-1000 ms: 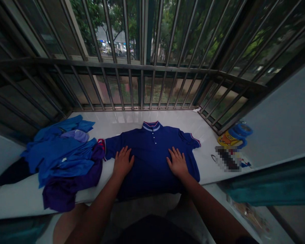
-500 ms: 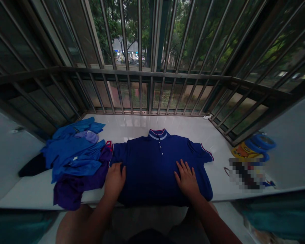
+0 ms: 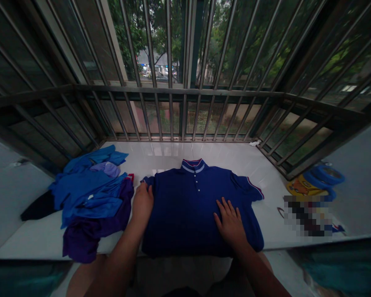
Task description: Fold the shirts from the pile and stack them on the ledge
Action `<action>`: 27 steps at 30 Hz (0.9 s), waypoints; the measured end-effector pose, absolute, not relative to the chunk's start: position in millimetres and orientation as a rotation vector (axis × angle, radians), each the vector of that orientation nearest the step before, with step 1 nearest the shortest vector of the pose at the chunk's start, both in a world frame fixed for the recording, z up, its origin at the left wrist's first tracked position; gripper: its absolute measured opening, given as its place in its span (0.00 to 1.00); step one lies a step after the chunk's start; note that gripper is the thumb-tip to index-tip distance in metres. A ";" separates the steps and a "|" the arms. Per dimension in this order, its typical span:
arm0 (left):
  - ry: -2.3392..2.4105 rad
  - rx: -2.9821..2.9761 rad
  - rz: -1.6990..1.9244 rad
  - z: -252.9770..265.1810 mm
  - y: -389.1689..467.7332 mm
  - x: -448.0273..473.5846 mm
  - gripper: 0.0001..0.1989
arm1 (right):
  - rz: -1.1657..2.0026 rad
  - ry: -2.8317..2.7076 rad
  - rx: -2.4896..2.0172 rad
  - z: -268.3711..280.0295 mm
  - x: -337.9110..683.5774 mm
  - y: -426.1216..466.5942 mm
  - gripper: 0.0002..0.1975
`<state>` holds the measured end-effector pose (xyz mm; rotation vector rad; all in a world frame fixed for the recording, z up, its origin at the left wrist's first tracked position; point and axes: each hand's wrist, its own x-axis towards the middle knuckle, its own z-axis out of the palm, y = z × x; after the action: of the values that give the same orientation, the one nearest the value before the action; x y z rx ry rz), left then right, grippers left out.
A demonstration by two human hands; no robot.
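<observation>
A dark blue polo shirt [image 3: 185,206] lies spread face up on the white sill, its striped collar pointing toward the window. At its left sleeve, my left hand [image 3: 143,200] is closed on the sleeve edge, with the fingertips partly hidden in the cloth. The sleeve there looks bunched and turned in. My right hand [image 3: 230,218] rests flat on the right part of the shirt body, fingers spread. The other sleeve, with red and white trim, lies stretched out to the right.
A pile of blue clothes [image 3: 86,187] lies on the left, with a purple garment [image 3: 83,239] hanging over the front edge. To the right stand a blue and yellow container [image 3: 309,183] and a blurred-out item [image 3: 307,216]. Metal bars [image 3: 170,115] line the window behind.
My left hand has moved up along the shirt's side to the sleeve and closed on it; the sleeve is now drawn in. My right hand stays flat on the shirt.
</observation>
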<state>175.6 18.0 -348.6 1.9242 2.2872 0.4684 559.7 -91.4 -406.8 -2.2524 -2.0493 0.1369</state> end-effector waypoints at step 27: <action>1.445 2.052 0.786 -402.8 -36.6 125.6 0.20 | 0.379 -2.257 -1.947 -328.6 453.6 13.8 0.18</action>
<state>125.6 -36.6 -402.8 2.0517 1.4450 0.7859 453.6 13.8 -328.6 -1.9467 -2.2566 0.3795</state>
